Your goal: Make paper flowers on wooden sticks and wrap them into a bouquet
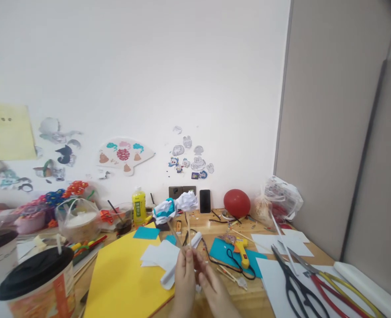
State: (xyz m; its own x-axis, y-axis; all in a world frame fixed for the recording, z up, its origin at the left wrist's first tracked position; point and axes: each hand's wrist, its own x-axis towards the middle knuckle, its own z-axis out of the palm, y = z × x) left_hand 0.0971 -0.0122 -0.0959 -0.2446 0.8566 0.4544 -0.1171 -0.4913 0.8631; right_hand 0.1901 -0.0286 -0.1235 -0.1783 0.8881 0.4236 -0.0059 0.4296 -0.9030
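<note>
Wooden table (250, 300) holding clutter. Yellow sheet (115, 274) lying left of middle, white paper pieces (164, 254) overlapping it. Yellow glue gun (243, 253) resting on blue sheet (218, 250). Black scissors (290, 274) and red-handled scissors (319, 281) lying on white paper (271, 287), right. Black-lidded cup (41, 287) standing near left. Yellow bottle (138, 206), dark phone (205, 201), red balloon (237, 203) sitting along back.

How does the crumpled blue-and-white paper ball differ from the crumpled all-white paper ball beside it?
The blue-and-white paper ball has a turquoise-blue band; the all-white paper ball shows no colour.
The blue-and-white ball sits lower in the view, the all-white one higher.
The blue-and-white ball's stick leans left; the all-white ball's stick stands nearly upright.
Both are crumpled paper atop thin wooden sticks rising from the left hand.
</note>
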